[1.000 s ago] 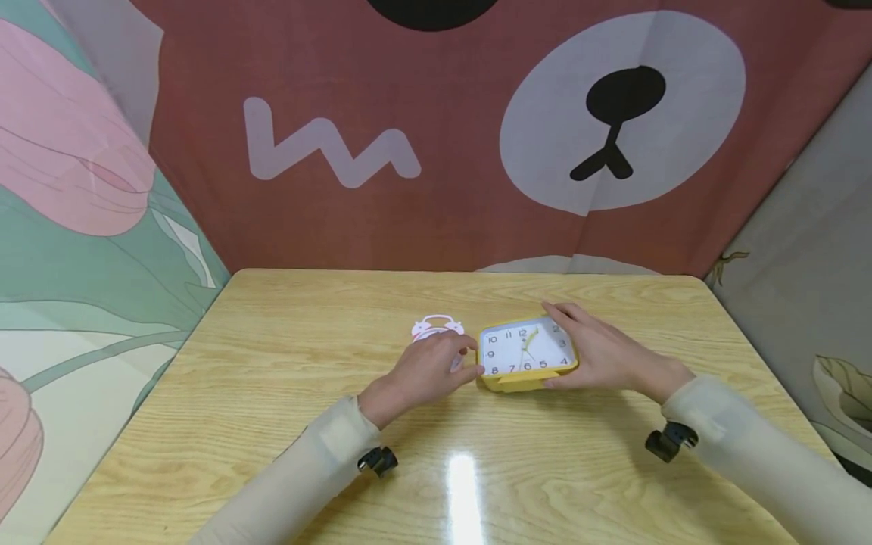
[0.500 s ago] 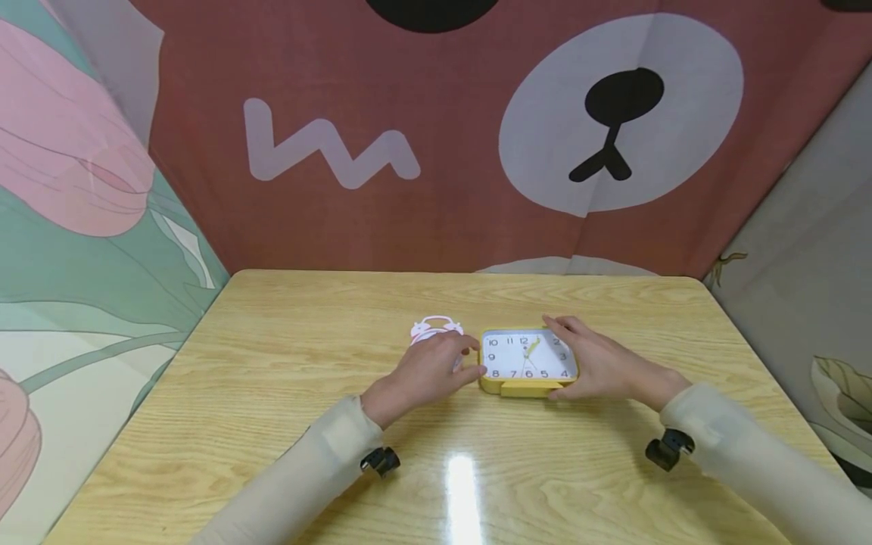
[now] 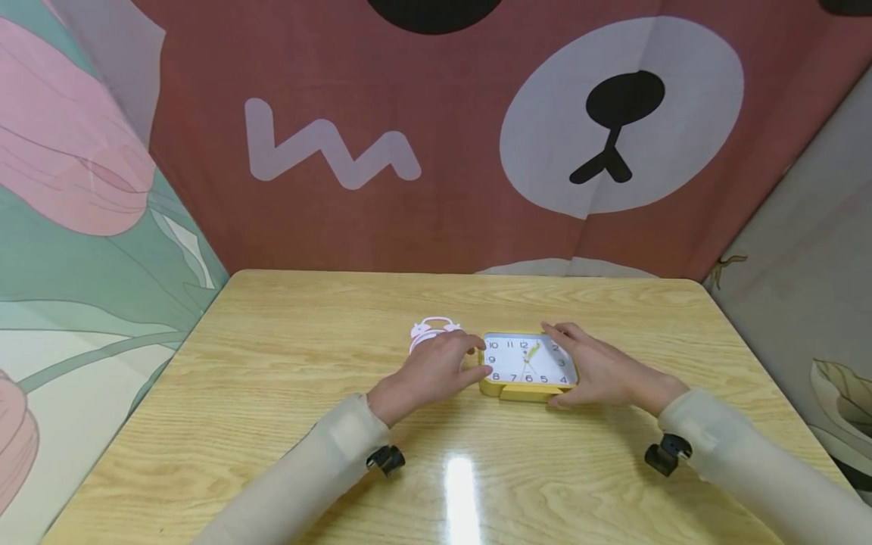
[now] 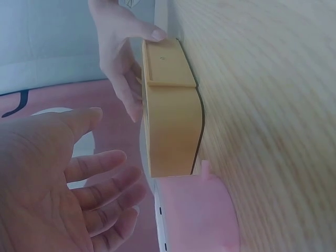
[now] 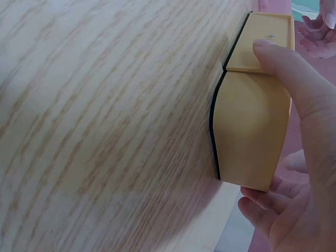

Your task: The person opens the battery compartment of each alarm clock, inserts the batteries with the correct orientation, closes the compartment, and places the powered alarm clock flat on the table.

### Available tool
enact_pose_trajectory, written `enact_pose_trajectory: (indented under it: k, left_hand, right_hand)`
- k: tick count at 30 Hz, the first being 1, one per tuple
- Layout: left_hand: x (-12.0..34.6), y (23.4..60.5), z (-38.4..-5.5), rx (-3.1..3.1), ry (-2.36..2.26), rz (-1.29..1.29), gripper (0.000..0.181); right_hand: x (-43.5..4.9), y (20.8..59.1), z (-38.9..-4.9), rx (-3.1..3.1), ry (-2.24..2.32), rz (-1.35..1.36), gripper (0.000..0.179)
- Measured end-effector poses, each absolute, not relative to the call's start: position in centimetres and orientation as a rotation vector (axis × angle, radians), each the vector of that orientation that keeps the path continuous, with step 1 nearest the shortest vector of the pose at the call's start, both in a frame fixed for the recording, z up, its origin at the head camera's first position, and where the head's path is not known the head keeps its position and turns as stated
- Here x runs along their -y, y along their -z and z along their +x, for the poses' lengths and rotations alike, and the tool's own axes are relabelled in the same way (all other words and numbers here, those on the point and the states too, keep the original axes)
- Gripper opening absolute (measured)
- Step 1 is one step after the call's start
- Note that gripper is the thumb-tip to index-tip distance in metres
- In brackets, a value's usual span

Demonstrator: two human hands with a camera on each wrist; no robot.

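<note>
A yellow rectangular alarm clock [image 3: 518, 359] lies on its back on the table, its white dial facing up. My right hand [image 3: 599, 367] grips its right end, with the thumb on the near side and the fingers at the far side. In the right wrist view the thumb [image 5: 283, 63] presses the yellow casing beside a small screw. My left hand [image 3: 436, 367] hovers by the clock's left end, fingers loosely bent and holding nothing. Partly hidden beneath that hand is a pink twin-bell alarm clock [image 3: 436, 325]; its round pink side [image 4: 199, 215] shows in the left wrist view.
Both clocks lie close together on a light wood-grain table [image 3: 272, 363]. Behind its far edge hangs a reddish-brown cloth [image 3: 341, 227] with a bear's face. A flower-patterned cloth [image 3: 82, 265] covers the left side, and a pale one [image 3: 804, 265] the right.
The yellow clock was tilted a second ago and has come down flat onto the table, slightly nearer, with the right hand still on it. My left hand has shifted slightly right.
</note>
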State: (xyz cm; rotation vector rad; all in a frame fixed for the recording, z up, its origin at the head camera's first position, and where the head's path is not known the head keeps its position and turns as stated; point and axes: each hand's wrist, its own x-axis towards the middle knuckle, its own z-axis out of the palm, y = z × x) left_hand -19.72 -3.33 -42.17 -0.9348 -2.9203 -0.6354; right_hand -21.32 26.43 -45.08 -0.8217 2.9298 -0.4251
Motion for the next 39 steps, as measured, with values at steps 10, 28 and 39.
enact_pose_trajectory:
  k: [10, 28, 39]
  left_hand:
    - [3.1, 42.2, -20.0, 2.932, 0.592, -0.914, 0.04]
    - [2.6, 42.5, -21.1, 3.041, 0.368, -0.911, 0.074]
    - [2.3, 42.9, -21.5, 3.128, 0.339, -0.934, 0.087]
  right_hand:
    - [-26.7, 45.1, -21.3, -2.901, 0.424, -0.811, 0.125]
    - [-28.0, 44.5, -21.1, -2.885, 0.415, -0.739, 0.125]
    - [-28.1, 44.7, -20.8, -2.895, 0.433, -0.714, 0.127]
